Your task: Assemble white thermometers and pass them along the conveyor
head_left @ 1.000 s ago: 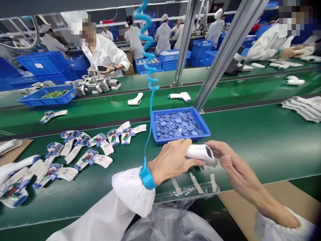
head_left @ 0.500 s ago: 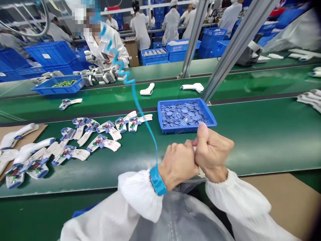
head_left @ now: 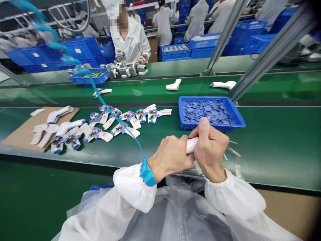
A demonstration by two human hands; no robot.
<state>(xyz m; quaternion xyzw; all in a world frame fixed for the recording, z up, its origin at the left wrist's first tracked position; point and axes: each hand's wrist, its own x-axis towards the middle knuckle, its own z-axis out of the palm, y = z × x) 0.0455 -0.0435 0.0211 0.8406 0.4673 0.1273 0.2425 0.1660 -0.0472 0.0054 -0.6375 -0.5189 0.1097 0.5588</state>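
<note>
My left hand [head_left: 170, 157] and my right hand [head_left: 210, 149] are both closed around a white thermometer housing [head_left: 191, 145], of which only a short white stretch shows between them. They hold it just above the near edge of the green bench [head_left: 276, 147]. A blue wrist strap [head_left: 147, 174] with a coiled blue cord [head_left: 107, 103] sits on my left wrist. Right behind my hands stands a blue tray of small blue parts [head_left: 210, 112]. A clear plastic bag [head_left: 183, 214] lies under my forearms.
Several open thermometer halves with circuit boards [head_left: 120, 122] lie on the bench to the left, with white shells on a cardboard sheet [head_left: 20, 134]. Two white thermometers [head_left: 174, 84] rest on the conveyor behind. A person in white [head_left: 130, 40] works opposite, beside blue crates [head_left: 82, 48].
The view has swung to the left and down. My hands stay clamped together on the white housing, now lower and nearer the bench edge; a second ago my right hand was open beside it.
</note>
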